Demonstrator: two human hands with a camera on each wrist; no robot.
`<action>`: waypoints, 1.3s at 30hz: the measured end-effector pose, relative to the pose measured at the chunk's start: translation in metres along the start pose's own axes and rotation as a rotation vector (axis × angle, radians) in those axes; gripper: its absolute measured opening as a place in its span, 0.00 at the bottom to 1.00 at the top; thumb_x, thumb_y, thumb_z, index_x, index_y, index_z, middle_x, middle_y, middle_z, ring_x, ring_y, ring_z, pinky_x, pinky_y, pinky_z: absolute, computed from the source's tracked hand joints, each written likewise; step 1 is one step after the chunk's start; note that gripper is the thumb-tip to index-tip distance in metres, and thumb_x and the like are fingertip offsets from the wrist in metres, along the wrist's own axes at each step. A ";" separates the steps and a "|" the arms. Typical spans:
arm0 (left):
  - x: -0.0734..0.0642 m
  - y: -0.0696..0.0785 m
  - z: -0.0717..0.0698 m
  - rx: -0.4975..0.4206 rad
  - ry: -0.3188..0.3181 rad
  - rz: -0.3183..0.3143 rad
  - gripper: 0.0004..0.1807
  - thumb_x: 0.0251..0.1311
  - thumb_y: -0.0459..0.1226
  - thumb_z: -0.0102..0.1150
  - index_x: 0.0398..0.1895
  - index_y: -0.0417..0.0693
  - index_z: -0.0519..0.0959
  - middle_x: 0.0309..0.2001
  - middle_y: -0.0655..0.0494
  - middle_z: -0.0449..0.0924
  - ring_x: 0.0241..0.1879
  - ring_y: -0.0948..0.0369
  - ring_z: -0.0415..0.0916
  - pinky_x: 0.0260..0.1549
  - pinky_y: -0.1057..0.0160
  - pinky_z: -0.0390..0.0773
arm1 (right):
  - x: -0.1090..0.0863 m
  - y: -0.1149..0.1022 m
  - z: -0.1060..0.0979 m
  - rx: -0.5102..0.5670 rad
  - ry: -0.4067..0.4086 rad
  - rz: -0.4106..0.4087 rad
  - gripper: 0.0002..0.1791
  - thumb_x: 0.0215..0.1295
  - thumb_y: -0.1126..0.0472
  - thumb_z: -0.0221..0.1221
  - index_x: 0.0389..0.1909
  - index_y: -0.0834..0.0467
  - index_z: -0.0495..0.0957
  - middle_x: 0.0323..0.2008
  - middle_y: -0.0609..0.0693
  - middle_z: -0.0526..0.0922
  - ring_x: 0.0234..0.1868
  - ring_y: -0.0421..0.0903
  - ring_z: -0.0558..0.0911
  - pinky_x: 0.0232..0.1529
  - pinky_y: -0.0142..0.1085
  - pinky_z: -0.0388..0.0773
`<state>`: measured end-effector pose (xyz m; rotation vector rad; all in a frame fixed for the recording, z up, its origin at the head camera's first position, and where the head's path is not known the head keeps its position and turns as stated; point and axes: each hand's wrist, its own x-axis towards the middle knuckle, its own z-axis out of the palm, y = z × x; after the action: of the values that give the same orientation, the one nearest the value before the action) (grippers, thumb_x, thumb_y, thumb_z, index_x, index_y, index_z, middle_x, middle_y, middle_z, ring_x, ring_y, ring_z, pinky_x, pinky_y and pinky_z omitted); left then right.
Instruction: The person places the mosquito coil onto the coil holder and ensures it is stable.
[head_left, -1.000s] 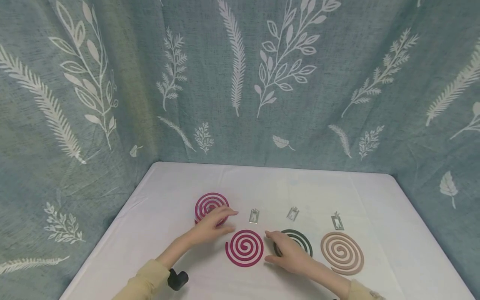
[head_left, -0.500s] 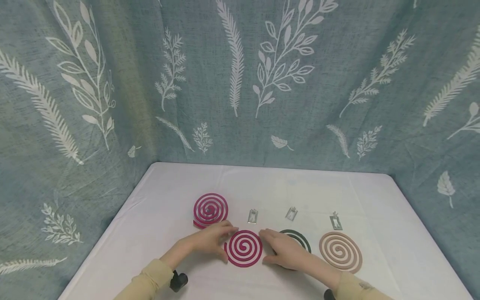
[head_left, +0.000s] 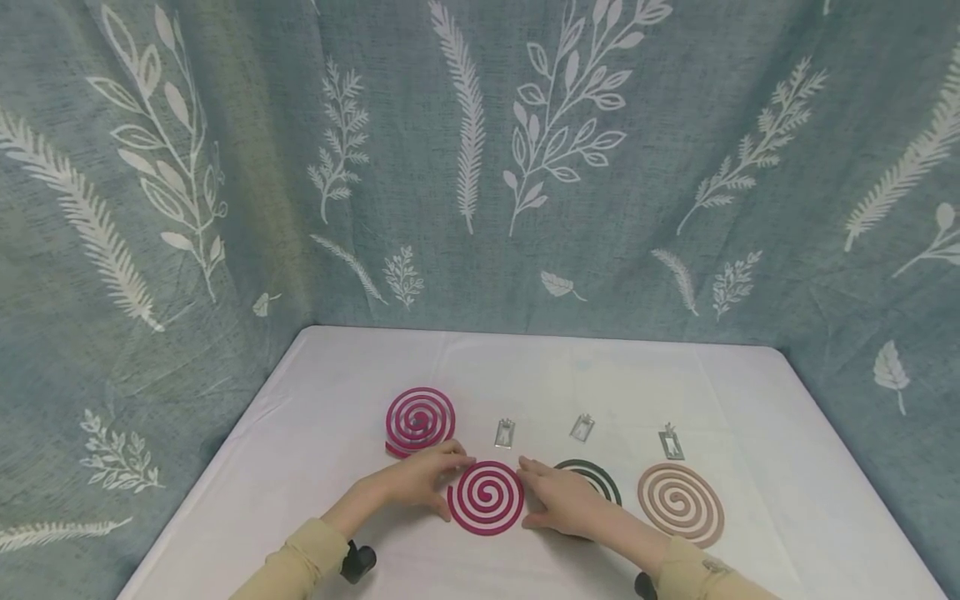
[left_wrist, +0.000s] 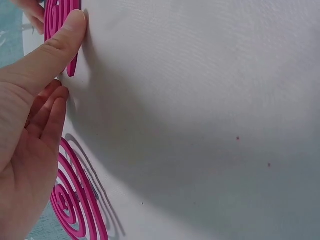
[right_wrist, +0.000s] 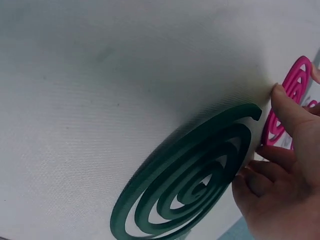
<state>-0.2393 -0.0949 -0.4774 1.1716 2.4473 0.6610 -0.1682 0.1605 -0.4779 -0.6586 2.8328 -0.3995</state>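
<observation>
A magenta mosquito coil [head_left: 487,497] lies flat on the white table between both hands. My left hand [head_left: 420,478] is at its left edge, thumb and fingers spread along the rim. At the opposite edge, my right hand [head_left: 564,498] has its thumb and fingers apart in the same way. Whether the fingertips press on the coil is hard to tell. A dark green coil [right_wrist: 200,190] lies under and beside the right hand, partly covered by it in the head view. Behind the left hand, a second magenta coil [head_left: 420,421] rests raised on a small metal stand [left_wrist: 78,195].
A tan coil [head_left: 678,501] lies to the right. Several small metal stands lie in a row behind the coils: one left [head_left: 505,433], one middle [head_left: 582,427], one right [head_left: 671,442]. A blue-green leaf-patterned curtain [head_left: 450,167] surrounds the table [head_left: 555,367].
My left hand has come down from over the rear magenta coil to the left edge of the front one. My right hand has shifted slightly left to its right edge. The coils stay put.
</observation>
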 end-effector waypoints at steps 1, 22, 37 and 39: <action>0.000 0.000 0.000 -0.004 0.003 0.000 0.40 0.38 0.41 0.76 0.60 0.43 0.73 0.48 0.59 0.72 0.50 0.62 0.71 0.57 0.62 0.74 | 0.000 0.000 0.000 -0.008 -0.001 0.002 0.37 0.52 0.44 0.65 0.62 0.58 0.71 0.66 0.55 0.69 0.66 0.52 0.70 0.62 0.46 0.71; 0.001 -0.008 0.004 -0.024 0.070 0.045 0.36 0.38 0.43 0.76 0.56 0.44 0.77 0.45 0.59 0.72 0.45 0.63 0.69 0.52 0.64 0.75 | 0.004 -0.004 0.006 0.015 0.144 -0.007 0.31 0.49 0.49 0.69 0.52 0.62 0.78 0.59 0.59 0.76 0.60 0.55 0.75 0.59 0.47 0.74; 0.001 -0.013 0.004 -0.073 0.097 0.057 0.33 0.37 0.44 0.77 0.51 0.45 0.80 0.45 0.58 0.76 0.47 0.62 0.72 0.55 0.63 0.74 | 0.013 0.002 0.011 0.153 0.162 -0.046 0.26 0.49 0.51 0.69 0.48 0.61 0.78 0.50 0.50 0.77 0.51 0.47 0.77 0.54 0.40 0.77; 0.001 -0.013 0.004 -0.080 0.094 0.052 0.32 0.38 0.44 0.76 0.51 0.44 0.80 0.45 0.58 0.76 0.47 0.62 0.72 0.55 0.63 0.75 | 0.013 0.004 0.012 0.174 0.168 -0.063 0.26 0.50 0.52 0.68 0.48 0.61 0.77 0.49 0.50 0.76 0.50 0.47 0.76 0.53 0.40 0.77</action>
<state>-0.2460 -0.1005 -0.4882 1.2018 2.4497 0.8394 -0.1781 0.1558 -0.4927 -0.7108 2.8924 -0.7360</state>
